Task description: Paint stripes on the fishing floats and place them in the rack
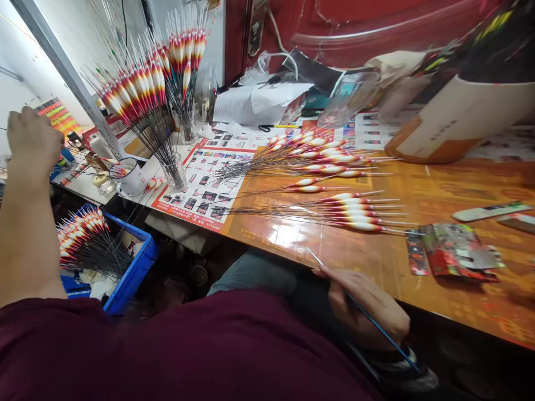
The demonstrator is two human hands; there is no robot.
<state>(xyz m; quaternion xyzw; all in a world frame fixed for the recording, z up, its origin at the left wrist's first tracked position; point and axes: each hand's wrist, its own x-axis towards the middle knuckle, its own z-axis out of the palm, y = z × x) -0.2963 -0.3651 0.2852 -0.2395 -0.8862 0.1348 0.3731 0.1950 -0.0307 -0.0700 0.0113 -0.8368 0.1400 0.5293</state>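
Note:
My right hand (pixel 363 306) is closed around a thin blue-handled brush (pixel 380 328) at the table's front edge, its pale tip pointing up and left. Far to the left, my left hand (pixel 33 136) is raised with bent fingers near thin dark stems; what it holds, if anything, I cannot make out. Several red, white and yellow floats (pixel 359 214) lie in a row on the wooden table, with another pile (pixel 321 153) behind them. Many more floats (pixel 137 89) stand upright in a clear glass (pixel 174 177). A white enamel mug (pixel 130 181) stands left of the glass.
A blue crate (pixel 134 278) full of floats sits below the table at the left. Papers (pixel 259 103) and plastic lie at the back. A large white container (pixel 463 117) leans at the back right. A crumpled colourful packet (pixel 455 250) rests near the right front edge.

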